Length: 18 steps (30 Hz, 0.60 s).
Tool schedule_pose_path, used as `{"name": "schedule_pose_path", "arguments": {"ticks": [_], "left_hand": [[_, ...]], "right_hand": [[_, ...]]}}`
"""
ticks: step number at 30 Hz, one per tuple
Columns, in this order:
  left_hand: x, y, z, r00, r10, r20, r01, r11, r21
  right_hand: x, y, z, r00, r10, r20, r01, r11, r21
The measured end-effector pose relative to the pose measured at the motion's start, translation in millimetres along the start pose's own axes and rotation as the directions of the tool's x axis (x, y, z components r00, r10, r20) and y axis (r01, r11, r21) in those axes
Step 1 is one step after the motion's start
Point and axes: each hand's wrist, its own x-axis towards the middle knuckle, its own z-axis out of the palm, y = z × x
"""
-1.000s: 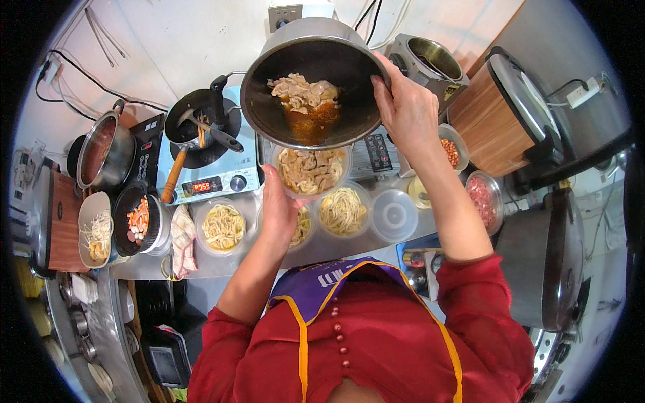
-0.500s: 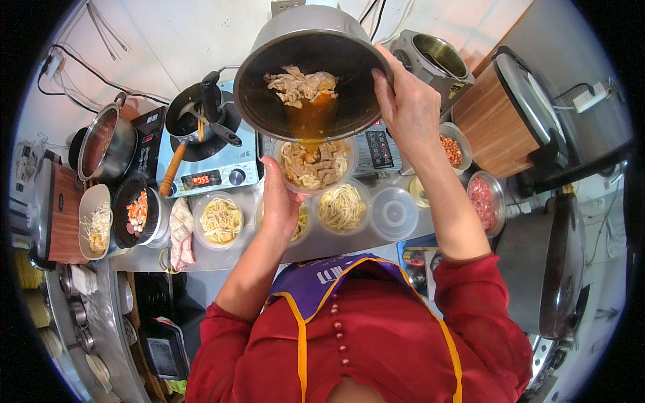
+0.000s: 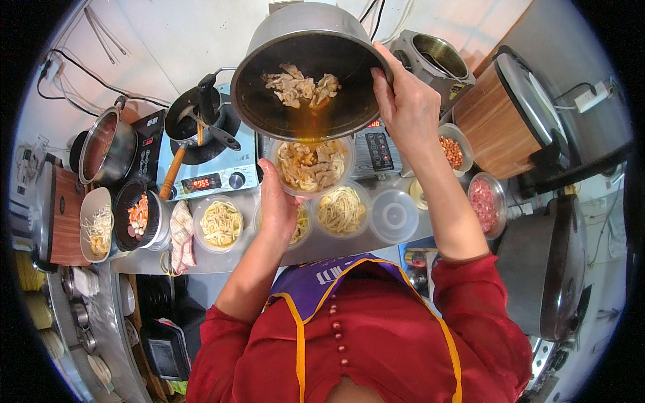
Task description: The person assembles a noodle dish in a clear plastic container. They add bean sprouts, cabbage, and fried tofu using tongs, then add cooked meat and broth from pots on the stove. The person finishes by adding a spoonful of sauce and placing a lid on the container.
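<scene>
The pot (image 3: 309, 25) is hiding fingers of the right hand (image 3: 408, 94); the left hand (image 3: 277, 205) is partly covering a noodle bowl (image 3: 304, 238); the lower edge is cropping the red shirt (image 3: 383, 329).

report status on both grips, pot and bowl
Right grip on tilted pot. Left grip on clear bowl beneath. Meat, orange liquid in pot. Nothing visible blocking.

Grey pot (image 3: 306, 21) with black inside, light-blue hot plate (image 3: 249, 156), yellow-edged purple apron (image 3: 314, 293), deep-red top (image 3: 396, 336)
</scene>
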Motion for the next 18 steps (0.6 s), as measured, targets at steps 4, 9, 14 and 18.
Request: {"name": "schedule_pose_path", "arguments": {"ticks": [4, 9, 14, 18], "left_hand": [[2, 5, 2, 1.000, -0.028, 0.002, 0.028, 0.999, 0.024], [3, 6, 2, 0.999, -0.031, 0.008, 0.031, 0.999, 0.011], [7, 5, -2, 1.000, -0.007, 0.013, 0.007, 0.999, -0.042], [8, 6, -5, 1.000, 0.003, 0.016, -0.003, 0.999, -0.036]], "right_hand": [[-2, 0, 3, 1.000, -0.018, -0.015, 0.018, 1.000, 0.011], [-5, 0, 6, 1.000, -0.005, 0.004, 0.004, 1.000, 0.015], [-8, 1, 11, 0.999, -0.023, -0.024, 0.025, 0.999, 0.048], [-11, 0, 14, 1.000, -0.006, -0.003, 0.007, 0.998, 0.063]]}}
